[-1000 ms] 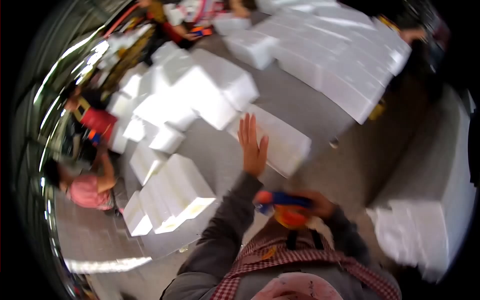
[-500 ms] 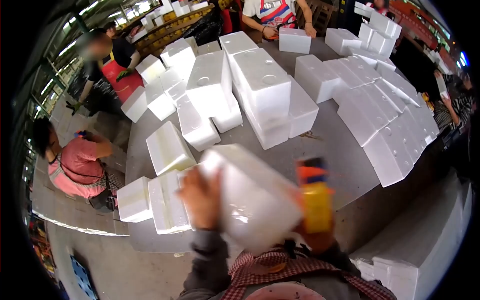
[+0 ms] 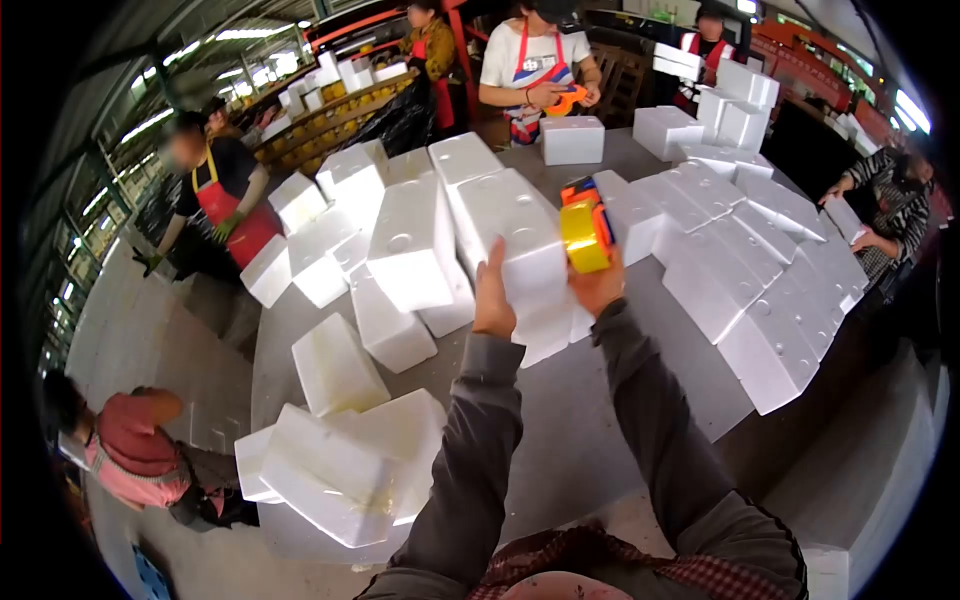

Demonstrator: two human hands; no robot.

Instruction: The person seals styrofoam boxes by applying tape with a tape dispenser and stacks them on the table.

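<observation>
My left hand [image 3: 493, 295] is stretched out with its fingers flat against the near left side of a white foam box [image 3: 505, 215] on top of a stack. On that box's right side, my right hand [image 3: 598, 285] grips a tape dispenser [image 3: 587, 230], orange and dark blue with a wide roll of yellow tape. Part of the right-hand fingers is hidden behind the dispenser. Closer to me on the left, a taped foam box [image 3: 325, 475] lies tilted among other boxes, beside another pale box [image 3: 338, 365].
More foam boxes [image 3: 410, 245] crowd the grey table [image 3: 570, 440], with a large group of boxes [image 3: 730, 260] along its right side. A person [image 3: 535, 75] across the table holds an orange tool. Other people stand on the left and right. A large white surface [image 3: 850, 460] stands at lower right.
The foam box that was between my hands now lies with the boxes at lower left. Both hands have moved forward to the stack, the dispenser still in my right. The view has tilted upward.
</observation>
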